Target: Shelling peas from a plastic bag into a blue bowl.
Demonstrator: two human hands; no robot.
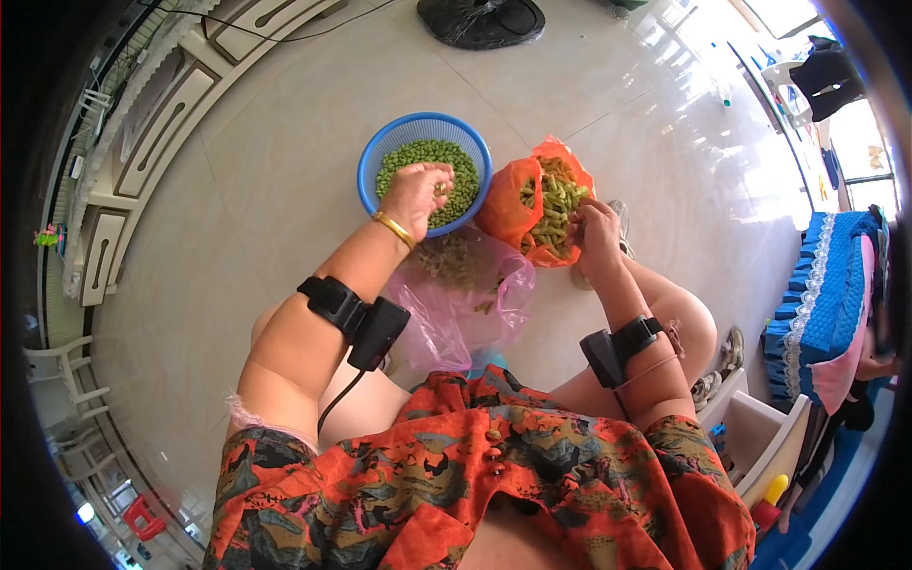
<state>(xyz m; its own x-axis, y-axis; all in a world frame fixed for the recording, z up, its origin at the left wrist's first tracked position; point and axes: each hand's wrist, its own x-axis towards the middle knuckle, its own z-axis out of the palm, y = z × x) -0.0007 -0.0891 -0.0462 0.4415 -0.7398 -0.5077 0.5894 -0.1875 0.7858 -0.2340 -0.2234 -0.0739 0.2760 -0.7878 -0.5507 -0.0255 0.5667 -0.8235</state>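
Over a blue plastic basket (pixel 365 158) of shelled green beans (pixel 427 151) hovers my left hand (pixel 417 192), palm turned inward and fingers curled. A small greenish-gold spot shows among its fingers; whether that is a ring, a held bean or the beans behind is unclear. My right hand (pixel 600 231) is at the right edge of an orange plastic bag (pixel 509 196) full of green bean pods (pixel 556 203). Its fingertips are bent close to the pods, and what they hold is hidden. Below the basket, a pink translucent plastic bag (pixel 456 306) contains some empty hulls.
Pale floor tiles (pixel 285 142) surround the basket and bags. A black round-based object (pixel 481 21) stands at the far side. Drawers (pixel 167 132) line the left. On the right are a blue quilted cover (pixel 826 299), an open white drawer (pixel 755 427) and shoes (pixel 730 353).
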